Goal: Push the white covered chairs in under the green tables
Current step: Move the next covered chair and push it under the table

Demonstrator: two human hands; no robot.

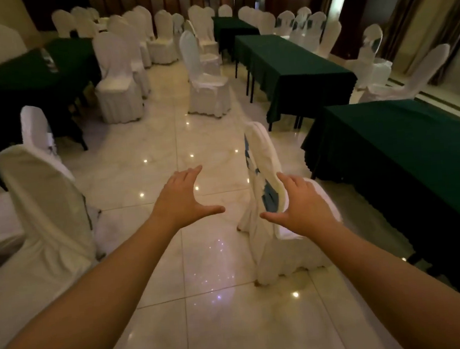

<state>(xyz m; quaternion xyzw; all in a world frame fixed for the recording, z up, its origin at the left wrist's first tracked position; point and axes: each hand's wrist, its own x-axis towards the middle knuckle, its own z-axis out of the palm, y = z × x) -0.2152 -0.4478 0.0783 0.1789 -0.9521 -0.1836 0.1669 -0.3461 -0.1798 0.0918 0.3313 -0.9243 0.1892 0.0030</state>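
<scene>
While the left hand [181,197] hovers spread, right hand [300,204] fingers, apart, reach the white chair's [263,158] backrest.

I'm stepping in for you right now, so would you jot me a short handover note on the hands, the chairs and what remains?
Left hand: open, in the air over the aisle floor, holding nothing.
Right hand: open, at the backrest of the nearest chair; contact unclear.
That chair stands in the aisle beside the near green table, not pushed in.
Left to do: this chair, plus two aisle chairs further up.
</scene>
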